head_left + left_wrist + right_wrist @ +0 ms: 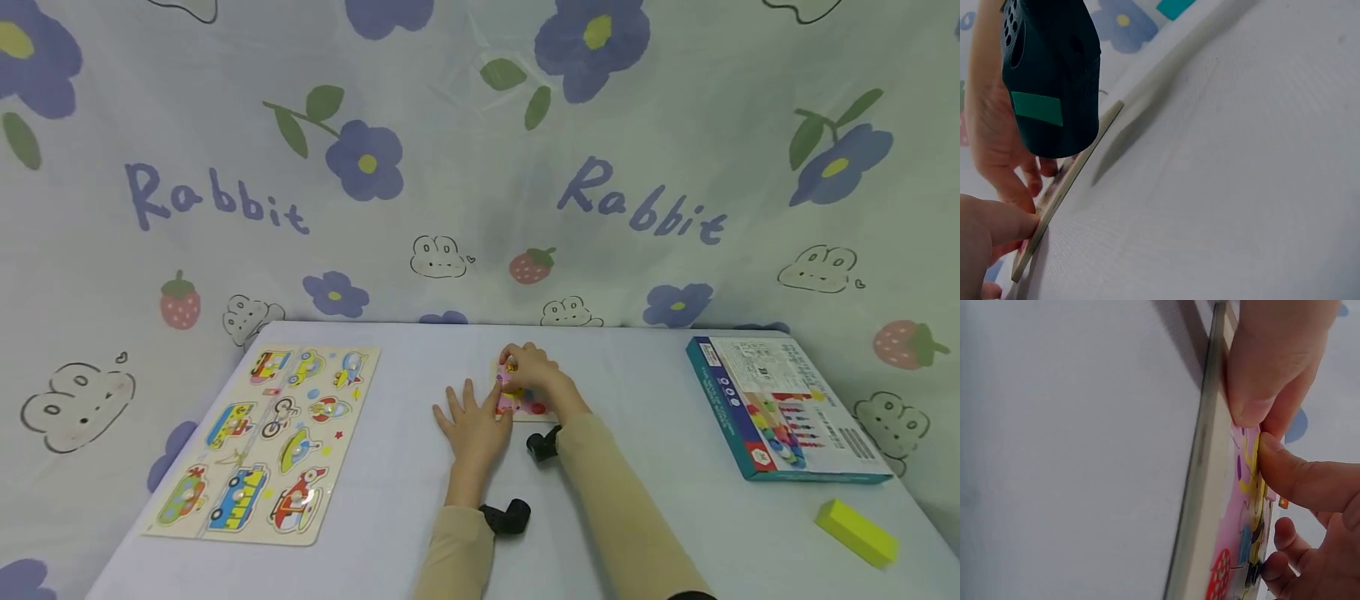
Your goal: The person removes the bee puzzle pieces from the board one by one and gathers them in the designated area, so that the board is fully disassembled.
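Observation:
A small wooden puzzle board [538, 408] with a pink printed picture lies on the table under both hands. My right hand [531, 371] bends over its upper part, thumb and fingers curled at a yellow-edged puzzle piece [1254, 469] that the hand partly hides. In the right wrist view, its thumb [1252, 409] presses down at the pink surface. Against the board's left side rests my left hand [476, 429], fingers spread, most of them on the table. Its thumb [1019, 224] touches the board in the left wrist view.
At the left lies a larger wooden puzzle board [341, 446] with several vehicle pieces. A teal-edged flat box [810, 408] is at the right, with a yellow block [857, 532] in front of it. A patterned curtain [465, 167] hangs behind the table.

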